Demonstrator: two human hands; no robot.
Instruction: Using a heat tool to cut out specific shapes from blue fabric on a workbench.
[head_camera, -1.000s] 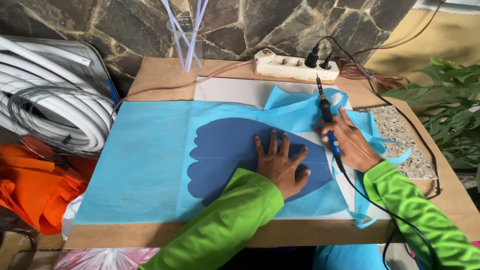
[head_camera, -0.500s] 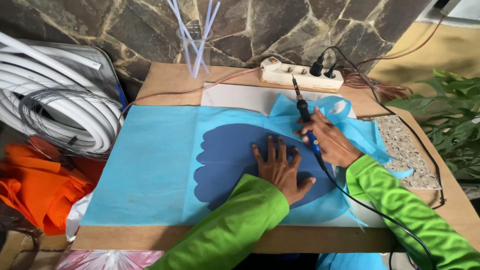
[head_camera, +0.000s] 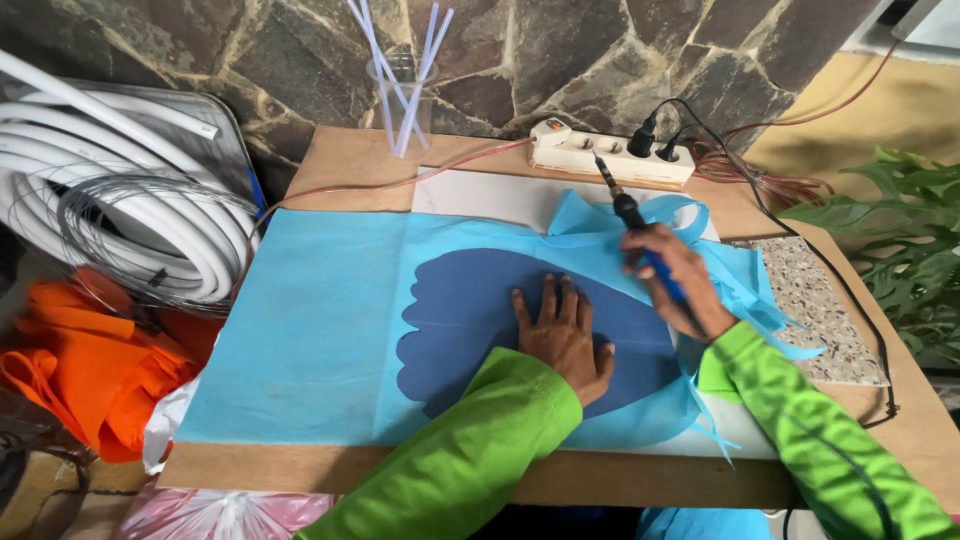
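Note:
My left hand (head_camera: 562, 334) lies flat, fingers spread, on a dark blue scalloped shape (head_camera: 470, 320) that rests on a light blue fabric sheet (head_camera: 320, 330). My right hand (head_camera: 675, 275) grips a corded soldering-iron-style tool (head_camera: 625, 205) with a blue handle; its metal tip points up and away, lifted off the fabric near the sheet's far edge. Loose strips of light blue fabric (head_camera: 740, 290) curl around my right hand. Both arms wear bright green sleeves.
A white power strip (head_camera: 600, 155) with two black plugs sits at the wooden table's (head_camera: 340, 160) back. A cup of clear straws (head_camera: 400, 100) stands by the stone wall. White hose coils (head_camera: 120, 220) and orange cloth (head_camera: 70, 360) lie left; a speckled slab (head_camera: 810, 300) and plant right.
The view has shifted, so everything sits further right. My right hand has raised the tool so its tip points higher; my left hand stays pressed on the dark blue shape.

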